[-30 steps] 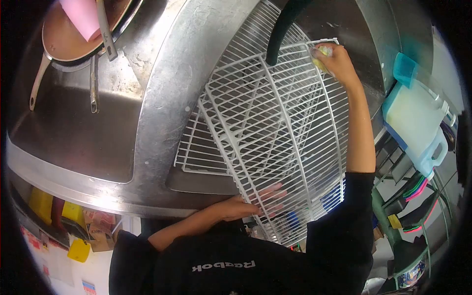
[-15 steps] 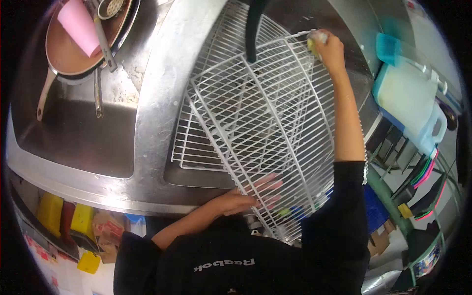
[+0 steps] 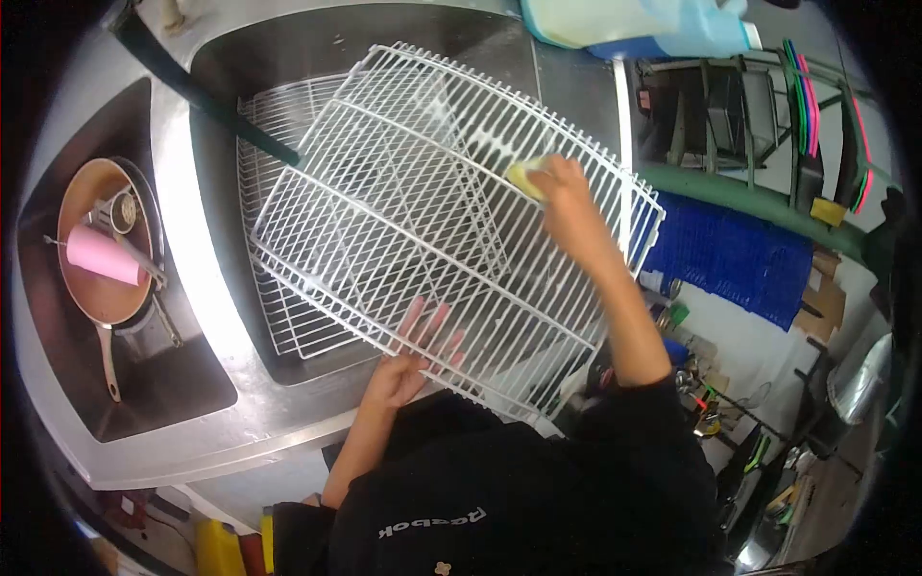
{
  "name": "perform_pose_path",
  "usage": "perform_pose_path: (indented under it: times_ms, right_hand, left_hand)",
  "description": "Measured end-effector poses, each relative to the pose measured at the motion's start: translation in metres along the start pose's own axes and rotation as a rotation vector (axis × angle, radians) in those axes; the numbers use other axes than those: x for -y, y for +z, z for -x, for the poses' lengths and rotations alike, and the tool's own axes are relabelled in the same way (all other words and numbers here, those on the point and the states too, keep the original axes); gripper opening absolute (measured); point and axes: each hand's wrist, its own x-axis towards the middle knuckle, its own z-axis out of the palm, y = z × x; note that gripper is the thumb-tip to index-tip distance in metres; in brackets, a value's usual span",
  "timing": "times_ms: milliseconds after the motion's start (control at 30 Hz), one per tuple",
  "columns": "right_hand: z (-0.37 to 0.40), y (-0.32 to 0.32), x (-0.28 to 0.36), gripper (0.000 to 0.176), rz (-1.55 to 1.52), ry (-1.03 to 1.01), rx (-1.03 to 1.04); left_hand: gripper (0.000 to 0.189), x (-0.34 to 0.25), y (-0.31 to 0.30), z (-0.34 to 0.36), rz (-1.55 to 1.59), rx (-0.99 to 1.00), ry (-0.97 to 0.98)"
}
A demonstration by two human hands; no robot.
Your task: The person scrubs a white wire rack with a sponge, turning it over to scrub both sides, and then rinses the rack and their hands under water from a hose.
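A white wire rack [image 3: 419, 232] lies tilted over the sink, its far corner near the sink's back edge and its near edge towards my body. My left hand [image 3: 399, 370] holds that near edge, with the thumb above and the fingers spread underneath the wires. In my right hand [image 3: 573, 216] is a yellow sponge [image 3: 526, 179], pressed on the rack's upper right part. White suds [image 3: 492, 144] cling to the wires close to the sponge. A second white wire rack [image 3: 274, 312] lies lower, inside the sink basin, partly covered by the first.
A dark hose-like spout [image 3: 202, 101] reaches over the racks. In the left basin [image 3: 182, 384] sit a brown frying pan [image 3: 82, 226], a pink cup [image 3: 104, 255] and a strainer [image 3: 123, 213]. A light blue jug [image 3: 711, 29] stands at the top right, above a blue crate [image 3: 730, 254].
My right hand has moved the sponge from the rack's far corner edge to the wires nearer its middle. The rack has turned in view, and my head view has shifted to the right.
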Motion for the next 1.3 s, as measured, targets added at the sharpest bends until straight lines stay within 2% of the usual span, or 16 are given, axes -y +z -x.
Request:
perform_pose_path:
  times_ms: [67,133,167,267,333,400,500,633,767,867,933,967,1000,1100,1200,1300]
  right_hand:
    - [0.027,-0.035,-0.036,0.038,-0.224,0.053,0.153]
    - [0.042,-0.063,-0.045,0.037,0.004,0.199,-0.129]
    - [0.049,-0.063,-0.055,0.036,0.128,0.166,-0.216]
    - [0.072,-0.033,-0.042,0.034,0.16,0.165,-0.155]
    - [0.089,-0.009,-0.029,0.023,0.099,0.059,-0.28]
    - [0.097,-0.004,-0.011,0.032,0.117,0.103,-0.278]
    - [0.106,-0.001,-0.005,0.032,0.086,0.061,-0.314]
    - [0.135,0.015,0.033,0.032,-0.177,-0.254,-0.209]
    - [0.141,-0.004,0.043,0.033,-0.287,-0.19,0.008]
    - [0.137,0.001,0.062,0.029,-0.322,-0.341,-0.223]
    - [0.14,0.023,0.085,0.027,-0.196,-0.281,-0.107]
    - [0.148,0.038,0.101,0.028,-0.184,-0.288,-0.04]
    - [0.152,0.045,0.111,0.029,-0.168,-0.299,0.026]
    - [0.16,0.042,0.097,0.029,-0.55,-0.456,-0.03]
    - [0.14,0.02,0.073,0.02,-0.271,-0.248,-0.213]
    - [0.151,0.04,0.093,0.022,-0.278,-0.328,-0.273]
  left_hand:
    - [0.091,0.002,0.0,-0.002,-0.039,-0.019,0.027]
    - [0.091,0.004,0.0,-0.001,-0.09,-0.043,0.054]
    - [0.091,0.004,-0.001,-0.001,-0.117,-0.023,0.058]
    - [0.09,0.005,-0.003,-0.001,-0.173,-0.046,0.062]
    - [0.089,0.007,0.001,-0.002,-0.214,-0.071,0.078]
    - [0.089,0.006,0.003,-0.002,-0.228,-0.065,0.083]
    - [0.089,0.006,0.003,-0.003,-0.245,-0.037,0.098]
    - [0.087,0.009,0.003,-0.005,-0.243,0.018,0.132]
    - [0.086,0.01,0.007,-0.004,-0.212,0.061,0.132]
    - [0.085,0.012,0.016,-0.005,-0.231,0.025,0.097]
    - [0.084,0.01,0.017,-0.007,-0.239,0.042,0.087]
    - [0.086,0.014,0.022,-0.006,-0.259,-0.048,0.119]
    - [0.086,0.014,0.021,-0.006,-0.252,-0.024,0.118]
    - [0.085,0.012,0.013,-0.005,-0.248,0.032,0.098]
    - [0.085,0.015,0.027,-0.005,-0.293,0.023,0.089]
    - [0.082,0.015,0.016,-0.007,-0.244,0.081,0.112]
